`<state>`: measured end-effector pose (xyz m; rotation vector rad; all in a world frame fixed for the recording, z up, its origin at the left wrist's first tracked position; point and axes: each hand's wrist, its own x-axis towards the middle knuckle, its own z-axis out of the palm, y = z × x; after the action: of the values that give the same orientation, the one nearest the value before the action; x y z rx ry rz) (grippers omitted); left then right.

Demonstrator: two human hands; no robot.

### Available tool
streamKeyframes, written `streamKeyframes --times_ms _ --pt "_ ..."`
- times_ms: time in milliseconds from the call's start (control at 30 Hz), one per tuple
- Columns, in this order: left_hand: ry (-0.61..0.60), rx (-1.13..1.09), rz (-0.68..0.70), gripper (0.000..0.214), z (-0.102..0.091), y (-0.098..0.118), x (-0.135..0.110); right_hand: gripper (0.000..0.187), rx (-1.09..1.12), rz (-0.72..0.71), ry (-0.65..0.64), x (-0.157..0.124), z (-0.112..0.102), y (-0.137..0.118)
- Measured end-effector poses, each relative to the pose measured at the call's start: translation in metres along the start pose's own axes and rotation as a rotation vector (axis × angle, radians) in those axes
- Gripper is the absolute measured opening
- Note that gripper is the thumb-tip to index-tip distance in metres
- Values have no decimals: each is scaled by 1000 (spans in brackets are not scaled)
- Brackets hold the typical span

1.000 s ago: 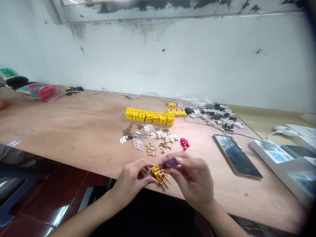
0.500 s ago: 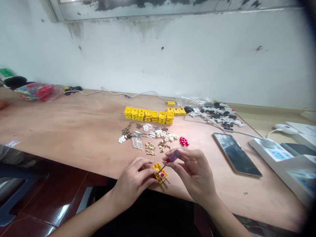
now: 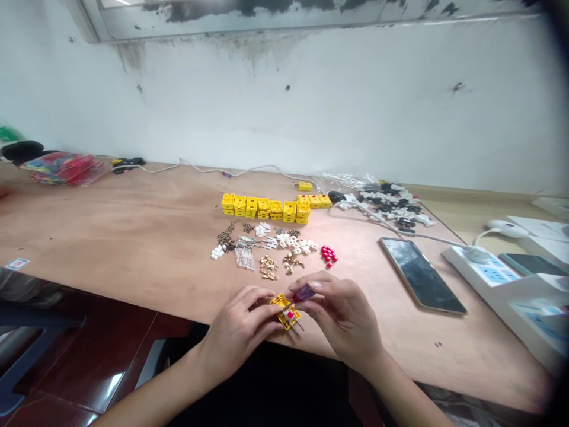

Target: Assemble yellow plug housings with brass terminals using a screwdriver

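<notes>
Near the table's front edge, my left hand [image 3: 242, 317] is closed on a small yellow plastic housing [image 3: 280, 301]. Its open side faces up, and a white part with a red button [image 3: 290, 315] sits inside. Two metal pins stick out of its lower right end. My right hand [image 3: 340, 308] pinches the purple handle of a screwdriver [image 3: 304, 293]. The shaft slants down to the left into the housing; its tip is too small to make out. Beyond my hands lie brass pieces [image 3: 268, 267] and red buttons [image 3: 329, 255].
Stacked yellow housings [image 3: 251, 206] stand in a row farther back. White parts [image 3: 296, 243], clear plastic pieces [image 3: 245, 258] and small screws [image 3: 226, 237] lie in piles. A phone [image 3: 422, 276] and a power strip [image 3: 484, 270] are at the right, with a white cable [image 3: 377, 214] behind.
The screwdriver handle has moved slightly down and left, closer to the housing, along with my right hand. My left hand keeps hold of the housing. The whole view has shifted slightly.
</notes>
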<state>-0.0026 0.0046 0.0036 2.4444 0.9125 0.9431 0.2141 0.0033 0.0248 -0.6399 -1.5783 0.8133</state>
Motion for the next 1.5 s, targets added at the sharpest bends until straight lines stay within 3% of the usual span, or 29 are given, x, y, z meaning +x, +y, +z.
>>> streamKeyframes --times_ms 133,400,567,700,900,1100,1300,1500 --pt "0 3 5 23 0 1 0 57 0 -35 -3 2 2 0" --pt "15 5 15 23 2 -1 -1 50 -16 -8 -127 -3 -12 0" --pt "-18 -5 14 25 -1 1 0 49 -35 -75 -56 2 -5 2" --pt "-43 4 8 28 0 0 0 61 -56 -122 -13 2 -3 4" --pt "-24 1 24 22 2 -3 -1 54 -108 -26 -161 -4 -8 -1" --pt "-39 15 22 24 1 -2 -1 62 -111 -125 9 2 -5 2" --pt "-11 29 62 17 3 -2 -1 47 -77 6 -144 1 -6 -1" --pt "-18 46 105 24 4 -4 0 57 -69 -44 -70 0 -5 0"
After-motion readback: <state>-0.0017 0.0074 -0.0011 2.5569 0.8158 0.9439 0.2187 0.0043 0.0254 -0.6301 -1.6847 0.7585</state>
